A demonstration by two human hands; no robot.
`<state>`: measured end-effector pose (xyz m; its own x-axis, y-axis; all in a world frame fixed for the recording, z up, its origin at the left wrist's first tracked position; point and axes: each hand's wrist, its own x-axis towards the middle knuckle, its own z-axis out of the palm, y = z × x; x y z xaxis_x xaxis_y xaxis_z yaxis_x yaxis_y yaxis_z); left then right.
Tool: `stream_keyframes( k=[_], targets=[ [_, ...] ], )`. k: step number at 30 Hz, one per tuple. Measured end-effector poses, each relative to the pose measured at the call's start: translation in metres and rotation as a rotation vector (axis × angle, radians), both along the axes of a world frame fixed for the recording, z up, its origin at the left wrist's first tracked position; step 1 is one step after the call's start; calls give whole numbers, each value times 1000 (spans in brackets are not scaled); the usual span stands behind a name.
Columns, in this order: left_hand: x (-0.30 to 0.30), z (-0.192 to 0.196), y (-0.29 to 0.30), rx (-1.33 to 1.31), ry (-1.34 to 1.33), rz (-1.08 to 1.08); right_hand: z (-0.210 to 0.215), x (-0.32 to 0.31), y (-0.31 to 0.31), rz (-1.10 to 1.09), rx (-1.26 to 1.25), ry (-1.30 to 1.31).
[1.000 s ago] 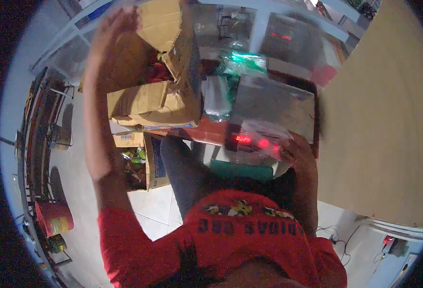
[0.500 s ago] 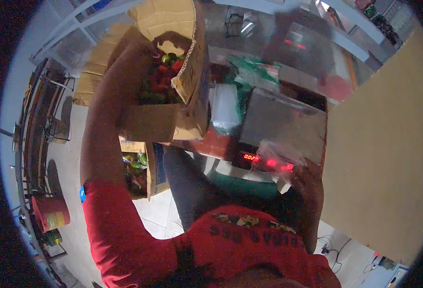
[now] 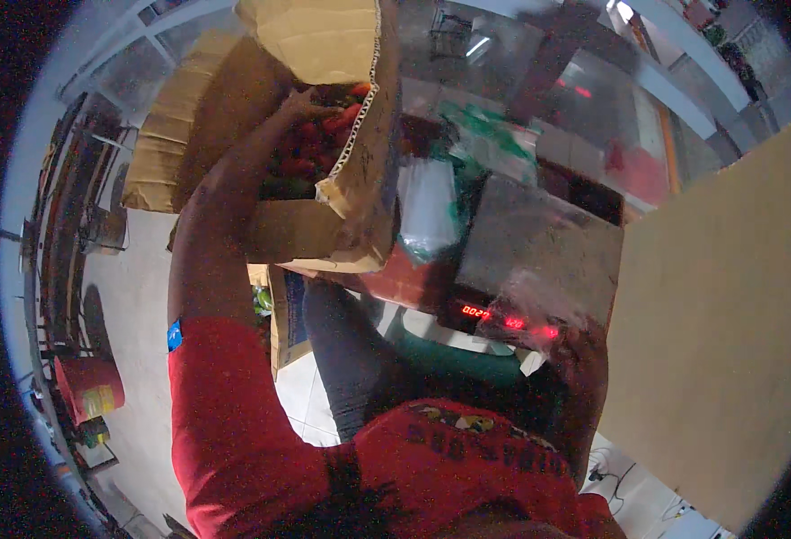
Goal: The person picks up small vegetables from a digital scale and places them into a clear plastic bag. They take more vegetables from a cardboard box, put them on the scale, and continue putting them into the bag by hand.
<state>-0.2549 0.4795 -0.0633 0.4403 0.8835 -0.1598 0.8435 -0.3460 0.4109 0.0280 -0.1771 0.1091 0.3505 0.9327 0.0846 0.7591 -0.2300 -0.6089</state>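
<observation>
Pale floor tiles (image 3: 135, 296) are seen at left. At upper centre, the left hand (image 3: 301, 112) is sunk into a cardboard box (image 3: 360, 207) of red produce (image 3: 310, 148); finger state cannot be told. At lower right, the right hand (image 3: 580, 359) is closed on a clear plastic bag (image 3: 539, 310) over a digital scale (image 3: 539, 247).

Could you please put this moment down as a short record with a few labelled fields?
Left hand: left hand reaches into the open brown cardboard box of red and green produce
Right hand: right hand holds a clear plastic bag at the scale
Scale: grey metal weighing scale, red digits lit
Floor: red bucket at left
</observation>
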Motion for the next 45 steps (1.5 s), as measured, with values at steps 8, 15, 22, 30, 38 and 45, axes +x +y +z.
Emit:
stream_keyframes(
  k=[8, 15, 22, 30, 38, 45],
  targets=[
    [72, 58, -71, 113, -300, -273, 0, -18, 11, -294, 102, 309],
    [86, 42, -61, 265, -69, -514, -13, -7, 6, -268, 81, 335],
    [120, 13, -47, 110, -17, -512, -8, -12, 9, -313, 86, 490],
    [116, 11, -42, 63, 2, -493, -4, -12, 14, -550, 150, 988],
    [122, 12, -44, 36, -13, -499, 15, -30, 33, -614, 186, 1054],
    [100, 27, -46, 43, -45, -457, 16, -29, 26, -561, 222, 1028]
  ],
)
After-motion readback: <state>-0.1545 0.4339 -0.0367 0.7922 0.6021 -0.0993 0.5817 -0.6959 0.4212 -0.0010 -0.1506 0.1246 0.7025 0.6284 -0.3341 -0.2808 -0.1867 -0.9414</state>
